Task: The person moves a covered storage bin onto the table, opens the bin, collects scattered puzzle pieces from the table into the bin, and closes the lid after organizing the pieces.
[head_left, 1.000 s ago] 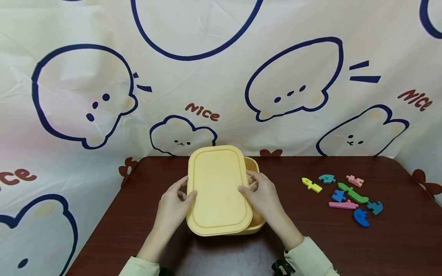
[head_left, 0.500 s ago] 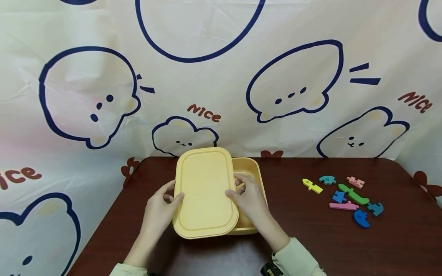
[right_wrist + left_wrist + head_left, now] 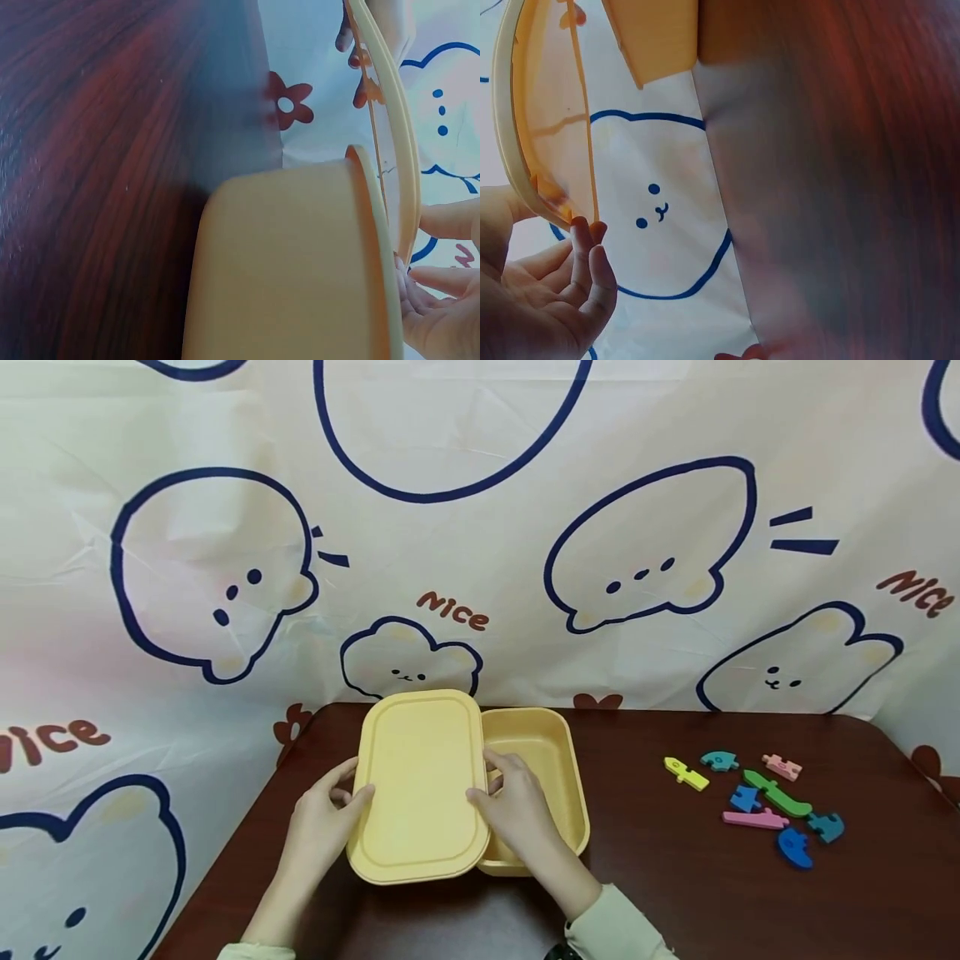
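Yellow and smooth, a lid [image 3: 420, 787] is held up over the left part of the desk [image 3: 675, 893], its left edge pinched between the curled fingers and thumb of the left hand [image 3: 321, 820], its right edge gripped likewise by the right hand [image 3: 517, 810]. In the wrist views the lid is seen raised clear of the dark brown surface. Just to its right, an uncovered box [image 3: 551, 752] in a matching yellow is set on the desk, its left side partly hidden by the lid and the right hand; whether lid and rim touch cannot be told. Well to the right, loose puzzle pieces are scattered: a long green piece [image 3: 780, 795] in the middle, a yellow piece [image 3: 686, 773] to its left, a long pink piece [image 3: 756, 819] nearer.
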`<state>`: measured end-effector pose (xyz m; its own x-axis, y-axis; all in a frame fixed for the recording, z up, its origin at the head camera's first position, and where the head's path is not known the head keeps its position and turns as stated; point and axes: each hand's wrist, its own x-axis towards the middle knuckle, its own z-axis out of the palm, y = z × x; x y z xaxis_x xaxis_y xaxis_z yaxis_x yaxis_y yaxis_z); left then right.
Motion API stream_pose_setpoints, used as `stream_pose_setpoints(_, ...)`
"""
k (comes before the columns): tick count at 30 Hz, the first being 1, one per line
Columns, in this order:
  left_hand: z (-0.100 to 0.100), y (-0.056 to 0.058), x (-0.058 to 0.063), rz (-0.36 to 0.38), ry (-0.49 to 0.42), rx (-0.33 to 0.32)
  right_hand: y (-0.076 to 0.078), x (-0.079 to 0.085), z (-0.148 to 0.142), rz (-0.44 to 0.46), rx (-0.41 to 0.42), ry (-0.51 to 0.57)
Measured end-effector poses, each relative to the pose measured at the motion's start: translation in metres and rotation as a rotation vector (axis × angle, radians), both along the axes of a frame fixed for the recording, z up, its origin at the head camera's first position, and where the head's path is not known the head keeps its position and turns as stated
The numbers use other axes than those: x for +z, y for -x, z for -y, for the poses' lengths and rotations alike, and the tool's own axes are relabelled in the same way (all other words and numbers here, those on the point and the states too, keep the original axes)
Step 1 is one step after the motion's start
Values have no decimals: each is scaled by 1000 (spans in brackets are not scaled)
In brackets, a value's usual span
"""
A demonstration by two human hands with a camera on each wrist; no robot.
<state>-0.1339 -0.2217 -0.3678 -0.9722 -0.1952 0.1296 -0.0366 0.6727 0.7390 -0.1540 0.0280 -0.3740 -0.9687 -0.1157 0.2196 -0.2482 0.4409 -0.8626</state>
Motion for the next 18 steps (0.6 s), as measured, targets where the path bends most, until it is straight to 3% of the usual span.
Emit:
stream_pose_setpoints(5,9,-1,-2,7,11,-9,-4,-1,7,17,3,-38)
stream_pose_setpoints(18,37,-3,0,31,85,-3,-13,-3,34,-47,44,-76)
